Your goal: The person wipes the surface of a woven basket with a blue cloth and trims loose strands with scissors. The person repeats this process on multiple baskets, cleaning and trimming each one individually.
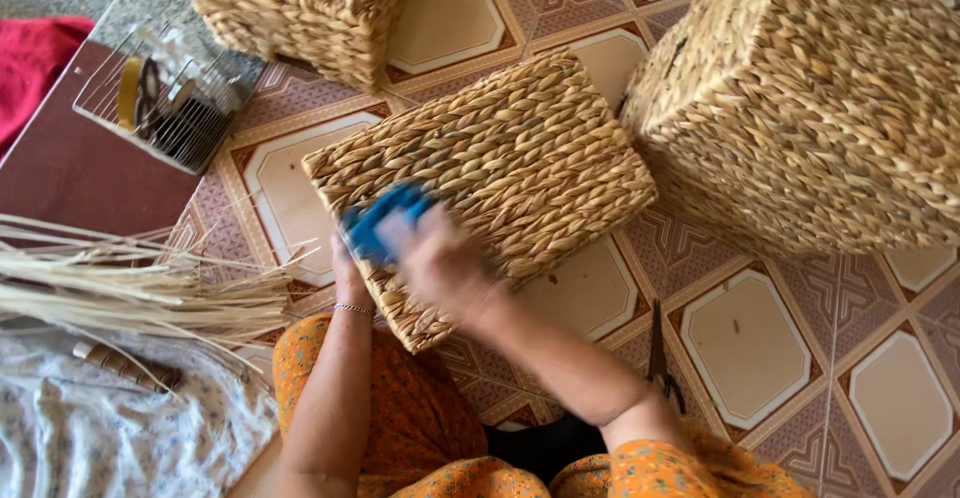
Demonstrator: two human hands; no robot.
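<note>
right hand (440, 263), blue cloth (380, 220), woven basket (500, 168)

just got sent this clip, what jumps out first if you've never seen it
Three woven baskets fill the tiled floor: one in the middle, one top left, a large one at right. Over the middle basket's near edge, the right hand, blurred, holds a blue thing, with the left hand beside it. A sheaf of pale straw lies at left.
</note>
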